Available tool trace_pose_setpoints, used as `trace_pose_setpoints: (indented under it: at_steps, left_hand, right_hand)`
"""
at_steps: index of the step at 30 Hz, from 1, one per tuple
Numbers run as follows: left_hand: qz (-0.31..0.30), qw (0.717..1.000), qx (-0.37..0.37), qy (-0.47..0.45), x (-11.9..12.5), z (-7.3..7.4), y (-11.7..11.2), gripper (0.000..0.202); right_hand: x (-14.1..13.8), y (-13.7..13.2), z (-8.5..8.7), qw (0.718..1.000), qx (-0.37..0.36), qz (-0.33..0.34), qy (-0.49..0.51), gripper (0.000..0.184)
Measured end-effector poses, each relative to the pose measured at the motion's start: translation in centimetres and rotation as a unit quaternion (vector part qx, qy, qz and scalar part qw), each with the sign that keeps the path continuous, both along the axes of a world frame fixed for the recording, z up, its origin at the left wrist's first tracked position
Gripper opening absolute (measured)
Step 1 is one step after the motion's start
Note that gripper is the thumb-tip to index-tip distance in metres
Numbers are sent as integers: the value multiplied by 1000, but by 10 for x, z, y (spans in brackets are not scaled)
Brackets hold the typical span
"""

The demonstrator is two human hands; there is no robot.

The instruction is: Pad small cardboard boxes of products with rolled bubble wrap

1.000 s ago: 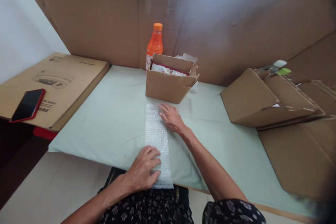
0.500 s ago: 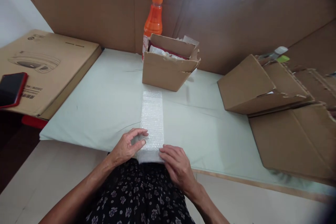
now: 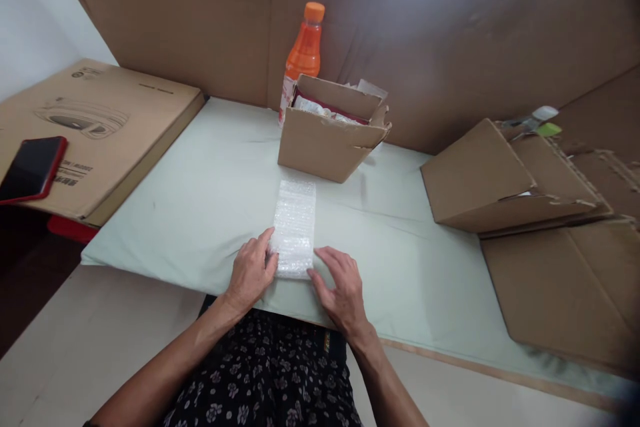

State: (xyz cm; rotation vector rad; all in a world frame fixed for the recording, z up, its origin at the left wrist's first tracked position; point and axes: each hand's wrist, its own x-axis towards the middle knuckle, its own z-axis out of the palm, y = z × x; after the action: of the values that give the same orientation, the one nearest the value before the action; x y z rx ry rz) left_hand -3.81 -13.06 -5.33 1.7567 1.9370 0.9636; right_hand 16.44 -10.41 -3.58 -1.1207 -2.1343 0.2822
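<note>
A strip of clear bubble wrap [image 3: 295, 213] lies lengthwise on the cloth-covered table, its near end folded over into a thicker layer. My left hand [image 3: 251, 270] holds the left edge of this folded part, thumb and fingertips against it. At the opposite edge, my right hand [image 3: 343, 287] grips the near right corner with a bent thumb and fingertips. Just past the far end of the strip stands an open cardboard box [image 3: 320, 147] with white and dark red things inside.
Behind that box stands an orange bottle [image 3: 305, 47]. On the left, a flat printed carton [image 3: 150, 107] bears a phone with a red case [image 3: 33, 170]. Several open cardboard boxes [image 3: 475, 173] stand at the right. A tall cardboard panel [image 3: 200, 20] closes off the back.
The near end of the bubble wrap has been folded away from me, so the strip is shorter. Both hands have moved forward with it. The view has shifted slightly.
</note>
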Motion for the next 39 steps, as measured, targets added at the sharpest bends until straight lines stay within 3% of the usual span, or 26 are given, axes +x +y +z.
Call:
trace_pose_setpoints:
  at_steps: [5, 9, 13, 17, 21, 23, 27, 29, 32, 35, 39]
  left_hand:
    - [-5, 999, 26, 40, -2, 1, 0, 45]
    - [-56, 996, 72, 21, -10, 14, -15, 40]
    - [-134, 989, 60, -35, -16, 24, -37, 44]
    - [-86, 995, 5, -43, -15, 21, -39, 38]
    - [-54, 998, -9, -6, -11, 13, -22, 37]
    - [-44, 999, -3, 25, -10, 10, -15, 35]
    - [-45, 997, 35, 51, -11, 13, -17, 33]
    - [-90, 994, 60, 28, -14, 18, -25, 36]
    - [-151, 987, 56, -8, -18, 24, -37, 39]
    - [-129, 991, 21, -9, -18, 25, -39, 36]
    - [-67, 996, 2, 52, -15, 17, -27, 34]
  right_hand:
    - [0, -11, -3, 990, 2, 91, -110, 27]
    - [-5, -6, -7, 993, -17, 94, -74, 23]
    - [-4, -8, 1, 987, -121, 104, -18, 22]
    - [-3, -14, 5, 973, -214, 88, 11, 24]
    - [-3, -22, 5, 996, -83, 10, 3, 30]
    - [-3, -25, 5, 998, -41, 32, -41, 33]
    - [-8, -22, 1, 989, -32, 88, -115, 32]
    - [-9, -19, -1, 990, -46, 90, -100, 30]
    - [-6, -19, 1, 986, -121, 106, -39, 29]
    - [-1, -22, 4, 982, -164, 91, 2, 31]
    - [-1, -24, 6, 995, -84, 53, -29, 36]
